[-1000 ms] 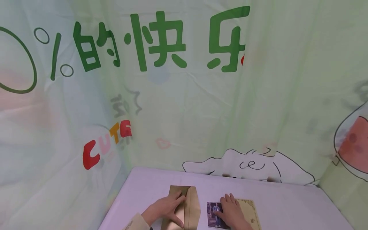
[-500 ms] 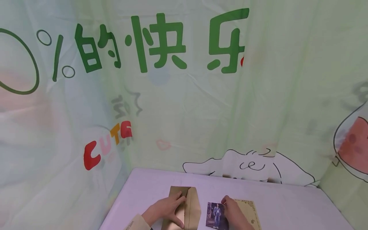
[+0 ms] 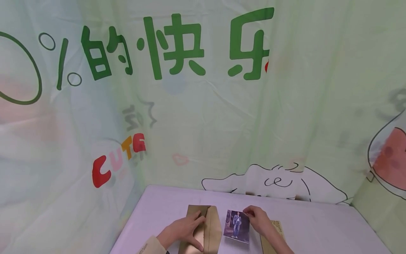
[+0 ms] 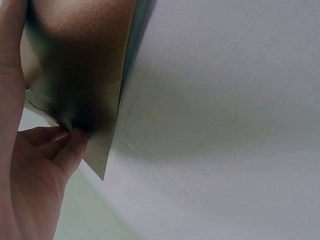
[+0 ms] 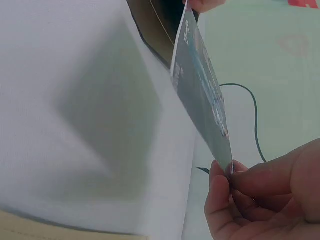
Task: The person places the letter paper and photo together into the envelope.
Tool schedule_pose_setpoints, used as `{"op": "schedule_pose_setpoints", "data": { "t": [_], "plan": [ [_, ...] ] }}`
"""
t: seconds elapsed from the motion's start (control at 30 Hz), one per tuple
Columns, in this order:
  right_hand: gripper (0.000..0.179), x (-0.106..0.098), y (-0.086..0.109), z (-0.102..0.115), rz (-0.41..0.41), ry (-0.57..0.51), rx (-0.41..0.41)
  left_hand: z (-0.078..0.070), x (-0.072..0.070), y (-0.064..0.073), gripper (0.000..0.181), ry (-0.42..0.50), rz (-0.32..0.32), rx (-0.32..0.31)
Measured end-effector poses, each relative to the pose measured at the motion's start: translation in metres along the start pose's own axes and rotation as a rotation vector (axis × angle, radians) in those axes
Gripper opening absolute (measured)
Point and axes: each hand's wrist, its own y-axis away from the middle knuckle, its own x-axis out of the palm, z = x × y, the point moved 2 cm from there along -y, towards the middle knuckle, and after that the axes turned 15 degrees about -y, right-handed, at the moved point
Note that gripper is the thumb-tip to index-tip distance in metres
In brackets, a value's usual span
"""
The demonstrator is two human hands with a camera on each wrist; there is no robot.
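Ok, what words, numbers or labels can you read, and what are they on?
"0%的快乐": curtain, green; the 0 runs out of frame.
"CUTE": also curtain; last letter partly cut off.
Left sleeve print: too small.
Photo markings: too blurred.
Grey curtain marks: unreadable.

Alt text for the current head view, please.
A right hand holds a photo by one corner above a pale table. The left hand rests on a brown envelope; a cream card lies partly behind the right forearm.

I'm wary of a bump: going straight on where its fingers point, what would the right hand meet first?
Probably the envelope; the right hand, holding the photo raised, may pass above it.
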Motion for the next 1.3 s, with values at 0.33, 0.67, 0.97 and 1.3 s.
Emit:
{"op": "schedule_pose_setpoints", "data": {
  "t": [0.33,0.67,0.97,1.3],
  "plan": [
    [0.015,0.029,-0.003,0.000,0.051,-0.037,-0.046,0.002,0.004,-0.003,0.095,0.007,0.052,-0.013],
    [0.011,0.067,-0.009,0.005,0.174,-0.019,-0.094,0.000,0.008,-0.005,0.082,-0.025,0.030,0.039],
    [0.009,0.084,-0.017,0.022,0.214,-0.018,-0.087,0.003,-0.001,-0.003,0.088,-0.038,0.006,-0.005],
    [0.013,0.107,-0.019,0.020,0.263,-0.032,-0.062,0.001,-0.002,-0.002,0.085,0.000,0.036,-0.015]
  ]
}}
